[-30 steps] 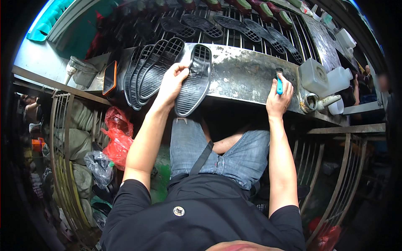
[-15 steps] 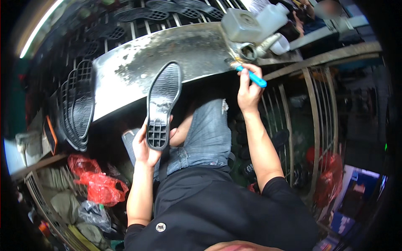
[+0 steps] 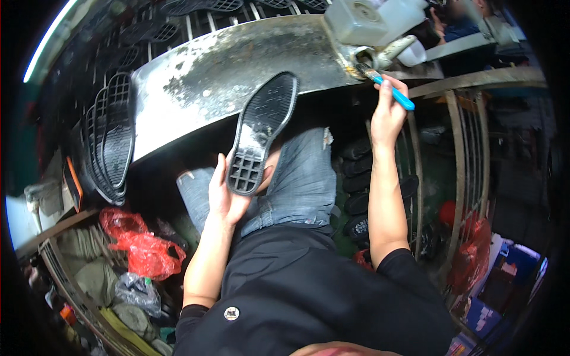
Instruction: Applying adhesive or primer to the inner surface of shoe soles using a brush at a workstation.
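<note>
- Step in hand, as I judge it: the brush is being loaded at the pot while the sole waits in the other hand; what the pot holds is hidden.
- Next move, in my judgement: it calls for lifting the bristles clear of the pot's rim and keeping the sole's face turned up and steady.
- Nearest, the left hand [image 3: 228,199] grasps the black shoe outsole [image 3: 260,133] by its gridded heel end, thumb along the left edge, fingers showing at the right.
- The sole is over the lap, toe pointing away and slightly right, well beyond the grip; whether it touches the bench edge, I cannot tell.
- Farther, the right hand [image 3: 387,118] pinches the blue-handled brush [image 3: 378,80], dark bristles at the mouth of the small open pot [image 3: 363,50].
- Left of the metal bench top [image 3: 237,65] stand more black outsoles [image 3: 116,139], overlapping.
</note>
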Available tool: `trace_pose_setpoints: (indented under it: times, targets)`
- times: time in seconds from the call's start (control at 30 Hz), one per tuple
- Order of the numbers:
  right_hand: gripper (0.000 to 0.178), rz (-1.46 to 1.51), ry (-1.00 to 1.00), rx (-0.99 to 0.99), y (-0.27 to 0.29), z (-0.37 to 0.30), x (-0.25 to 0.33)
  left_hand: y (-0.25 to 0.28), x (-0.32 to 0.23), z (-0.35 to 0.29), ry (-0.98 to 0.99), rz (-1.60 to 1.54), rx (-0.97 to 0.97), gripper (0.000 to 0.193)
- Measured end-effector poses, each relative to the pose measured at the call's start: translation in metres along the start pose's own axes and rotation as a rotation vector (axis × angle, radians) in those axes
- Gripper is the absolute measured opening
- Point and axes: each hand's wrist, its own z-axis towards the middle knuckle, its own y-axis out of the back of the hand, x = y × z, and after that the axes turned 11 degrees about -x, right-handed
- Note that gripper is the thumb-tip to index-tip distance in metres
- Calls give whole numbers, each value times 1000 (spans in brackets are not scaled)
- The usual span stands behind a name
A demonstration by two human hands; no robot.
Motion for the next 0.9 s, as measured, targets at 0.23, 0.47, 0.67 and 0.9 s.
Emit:
trace_pose_setpoints:
  times: [0.23,0.47,0.67,0.9]
  targets:
    - [15,158,-40,631,-58,-92,56,-14,-1,-2,-6,-24,-11,62]
    - [16,6,121,421,-66,-85,54,-15,-3,-3,56,-114,69,63]
    - [15,-52,163,397,-71,-51,47,-26,-5,-8,21,-15,17,62]
    - [8,-114,378,480,-9,-58,46,-38,-2,-10,-101,312,208,78]
